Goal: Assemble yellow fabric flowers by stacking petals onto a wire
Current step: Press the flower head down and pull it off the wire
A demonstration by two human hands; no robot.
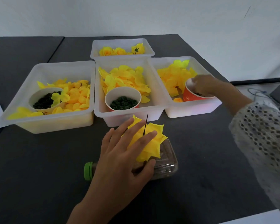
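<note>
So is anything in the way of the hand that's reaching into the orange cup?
Nothing visible blocks it. The right hand is already over the open top of the orange cup in the right tray, fingers dipping inside. The loose yellow petals lie behind and beside the cup, not over its mouth.

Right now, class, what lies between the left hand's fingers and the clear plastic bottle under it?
In the head view, the half-built yellow fabric flower on its dark wire lies between the left hand and the bottle.

Right arm: pale openwork knit sleeve [263, 131]; left arm bare.
</note>
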